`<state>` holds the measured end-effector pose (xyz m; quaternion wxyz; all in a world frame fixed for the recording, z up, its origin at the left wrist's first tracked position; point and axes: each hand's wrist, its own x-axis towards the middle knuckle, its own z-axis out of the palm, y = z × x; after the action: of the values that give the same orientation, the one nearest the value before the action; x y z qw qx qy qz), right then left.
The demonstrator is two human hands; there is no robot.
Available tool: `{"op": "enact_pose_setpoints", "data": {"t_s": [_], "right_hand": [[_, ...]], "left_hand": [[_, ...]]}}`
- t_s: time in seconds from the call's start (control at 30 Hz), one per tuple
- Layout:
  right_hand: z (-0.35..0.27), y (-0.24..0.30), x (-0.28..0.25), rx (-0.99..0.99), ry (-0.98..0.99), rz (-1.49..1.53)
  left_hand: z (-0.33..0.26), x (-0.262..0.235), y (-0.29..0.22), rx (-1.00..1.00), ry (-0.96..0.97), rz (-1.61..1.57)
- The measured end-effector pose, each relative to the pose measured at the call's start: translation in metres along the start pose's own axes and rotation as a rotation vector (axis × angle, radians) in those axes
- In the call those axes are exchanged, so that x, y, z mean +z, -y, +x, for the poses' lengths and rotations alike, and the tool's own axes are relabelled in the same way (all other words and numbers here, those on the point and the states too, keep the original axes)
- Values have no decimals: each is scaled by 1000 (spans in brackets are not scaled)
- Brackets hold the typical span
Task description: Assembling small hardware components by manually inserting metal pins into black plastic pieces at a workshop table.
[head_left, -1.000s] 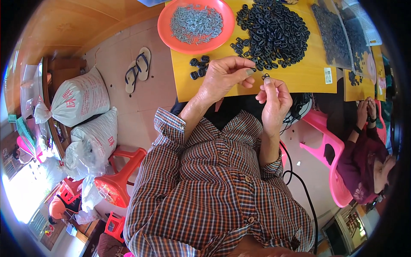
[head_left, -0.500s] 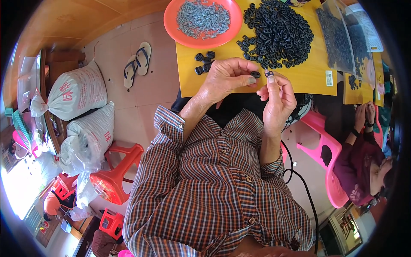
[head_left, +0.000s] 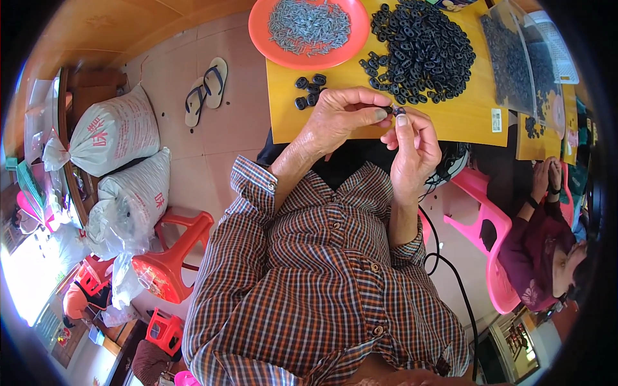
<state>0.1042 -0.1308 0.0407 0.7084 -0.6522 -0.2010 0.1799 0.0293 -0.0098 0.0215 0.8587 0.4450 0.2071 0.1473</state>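
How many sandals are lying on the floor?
2: a pair of sandals side by side on the tiled floor, left of the yellow table. Others may be hidden.

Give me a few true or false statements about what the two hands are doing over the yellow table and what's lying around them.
1. Both hands, left hand and right hand, pinch one small black plastic piece between their fingertips. True.
2. The round orange plastic dish holds black rings. False: it holds small grey metal pins.
3. A large heap of black oval plastic rings lies on the yellow table beyond the hands. True.
4. A pair of sandals lies on the table. False: they lie on the tiled floor.
5. The red plastic stool stands to the person's right. False: it stands to the left.
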Motion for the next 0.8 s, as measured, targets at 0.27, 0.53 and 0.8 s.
{"op": "enact_pose_setpoints", "data": {"t_s": [0.27, 0.53, 0.8], "right_hand": [[1, -4, 0, -27, 0, 47], [5, -10, -5, 80, 5, 216], [5, -9, -2, 175, -54, 300]], "left_hand": [[0, 1, 0, 77, -11, 94], [2, -1, 12, 146, -23, 81], [6, -4, 16, 352, -12, 196]]}}
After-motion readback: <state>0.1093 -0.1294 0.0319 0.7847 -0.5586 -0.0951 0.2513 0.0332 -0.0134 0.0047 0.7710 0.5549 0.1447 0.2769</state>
